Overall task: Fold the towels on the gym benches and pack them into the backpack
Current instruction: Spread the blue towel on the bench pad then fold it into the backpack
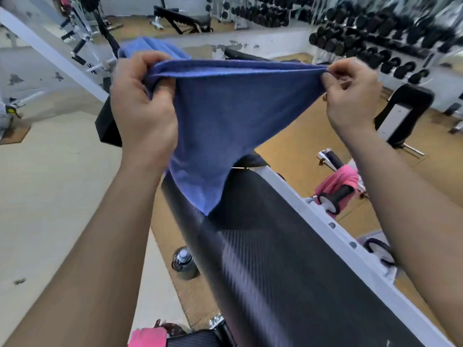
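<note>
A blue towel [225, 116] hangs in the air, doubled over, stretched between both hands above a black padded gym bench [275, 259]. My left hand [142, 108] grips its upper left corner in a fist. My right hand [350, 93] pinches the upper right corner with fingertips. The towel's lower point dangles down to the bench top. Another light blue towel [152, 47] lies behind my left hand, further back. A pink towel [338, 184] is draped over a bar to the right of the bench. Some pink fabric [147, 336] shows at the bottom edge. No backpack is recognisable.
A metal water bottle [184, 262] stands on the floor left of the bench. The bench's white frame [325, 216] runs along its right side. Dumbbell racks [375, 41] line the far right wall. Another bench [183, 20] stands at the back.
</note>
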Tool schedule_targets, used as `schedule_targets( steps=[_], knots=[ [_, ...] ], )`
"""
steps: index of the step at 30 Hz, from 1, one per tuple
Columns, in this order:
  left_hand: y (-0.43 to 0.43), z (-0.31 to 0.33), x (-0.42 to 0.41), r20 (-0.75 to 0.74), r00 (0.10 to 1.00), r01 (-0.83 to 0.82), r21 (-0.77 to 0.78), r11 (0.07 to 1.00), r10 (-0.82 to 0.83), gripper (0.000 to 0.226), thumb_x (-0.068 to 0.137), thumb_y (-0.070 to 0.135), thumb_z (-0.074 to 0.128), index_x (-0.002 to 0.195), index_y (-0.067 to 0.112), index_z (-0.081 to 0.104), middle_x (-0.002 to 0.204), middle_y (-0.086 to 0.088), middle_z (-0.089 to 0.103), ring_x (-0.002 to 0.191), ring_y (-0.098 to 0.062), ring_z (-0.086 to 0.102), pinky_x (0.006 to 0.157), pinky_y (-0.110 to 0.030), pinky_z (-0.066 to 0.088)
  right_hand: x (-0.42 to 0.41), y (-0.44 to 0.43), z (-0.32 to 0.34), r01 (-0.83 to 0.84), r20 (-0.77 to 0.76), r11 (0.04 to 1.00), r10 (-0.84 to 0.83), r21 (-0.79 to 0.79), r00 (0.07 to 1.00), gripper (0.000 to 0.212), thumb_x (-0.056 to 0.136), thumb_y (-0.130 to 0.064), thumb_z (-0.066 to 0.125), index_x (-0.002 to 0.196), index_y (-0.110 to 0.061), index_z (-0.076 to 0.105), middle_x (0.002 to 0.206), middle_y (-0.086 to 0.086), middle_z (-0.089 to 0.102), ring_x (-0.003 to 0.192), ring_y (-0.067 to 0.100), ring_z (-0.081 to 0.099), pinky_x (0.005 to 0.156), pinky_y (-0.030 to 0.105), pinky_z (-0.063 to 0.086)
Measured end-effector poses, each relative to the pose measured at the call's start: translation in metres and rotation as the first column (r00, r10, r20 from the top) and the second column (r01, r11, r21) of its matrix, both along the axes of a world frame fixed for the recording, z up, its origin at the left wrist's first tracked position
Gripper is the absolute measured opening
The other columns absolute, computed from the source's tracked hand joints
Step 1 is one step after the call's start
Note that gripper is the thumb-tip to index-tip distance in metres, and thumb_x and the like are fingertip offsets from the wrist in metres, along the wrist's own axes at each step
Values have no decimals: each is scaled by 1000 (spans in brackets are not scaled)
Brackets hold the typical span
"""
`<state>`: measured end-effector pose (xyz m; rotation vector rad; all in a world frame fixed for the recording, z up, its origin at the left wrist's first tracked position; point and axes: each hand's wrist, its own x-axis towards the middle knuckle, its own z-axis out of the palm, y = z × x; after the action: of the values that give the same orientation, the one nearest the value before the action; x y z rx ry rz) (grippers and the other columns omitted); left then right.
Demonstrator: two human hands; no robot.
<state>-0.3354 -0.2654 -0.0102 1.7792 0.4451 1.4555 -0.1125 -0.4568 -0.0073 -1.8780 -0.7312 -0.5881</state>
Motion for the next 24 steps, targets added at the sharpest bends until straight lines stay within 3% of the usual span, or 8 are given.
schedule_targets(
  steps=[3,7,10,12,14,17,22,24],
  knots=[
    [-12,25,-12,42,994,98,147,984,-105,18,83,0,53,94,12,61,91,-8,61,84,-10,56,77,-25,44,-22,-32,14,-96,-20,986,100,136,995,26,89,-14,59,84,-38,52,85,-7,58,62,17,65,53,25,50],
    [-45,2,-56,-241,933,313,177,933,-267,28,74,-3,59,90,19,68,86,-9,64,78,-19,60,70,-32,46,-51,-81,-28,-174,-364,977,207,122,908,28,92,5,55,99,-21,62,87,5,62,62,12,69,60,19,55],
    [-79,-50,-87,-490,768,506,74,859,-411,34,68,-3,63,79,28,73,79,5,58,73,-10,56,63,-15,38,-70,-119,-94,-86,-707,994,113,75,698,27,85,14,51,79,-3,71,77,17,67,70,21,68,72,27,56],
    [-98,-88,-105,-600,637,595,-17,803,-485,39,63,-5,62,75,31,73,78,9,55,67,-3,53,59,-10,34,-84,-141,-133,66,-855,992,62,112,514,37,83,12,49,58,-6,69,69,13,63,70,26,62,64,28,57],
    [-112,-117,-119,-669,526,651,-81,754,-525,43,63,-7,62,77,32,71,79,12,54,65,0,52,58,-8,34,-96,-159,-160,170,-911,984,-18,58,412,30,83,2,55,57,-6,64,68,10,60,65,22,54,55,26,47],
    [-124,-132,-126,-669,470,662,-165,731,-576,43,66,-8,60,78,31,71,80,15,53,67,1,52,60,-6,34,-112,-169,-179,29,-874,983,-175,-182,452,13,81,-5,71,70,-5,64,65,6,59,60,17,50,53,21,41],
    [-129,-129,-129,-705,450,676,-133,725,-548,33,69,1,60,78,30,72,78,17,51,67,4,52,61,-4,33,-116,-170,-186,-34,-964,997,-59,-70,261,33,79,20,57,77,-13,52,80,10,55,66,19,51,51,22,43],
    [-132,-125,-137,-722,416,692,-143,708,-553,32,67,4,59,78,31,72,77,20,51,65,6,51,59,-3,33,-113,-173,-183,-50,-958,989,-123,-141,261,33,78,20,53,76,-13,51,77,11,53,63,19,46,52,26,36]
  ],
)
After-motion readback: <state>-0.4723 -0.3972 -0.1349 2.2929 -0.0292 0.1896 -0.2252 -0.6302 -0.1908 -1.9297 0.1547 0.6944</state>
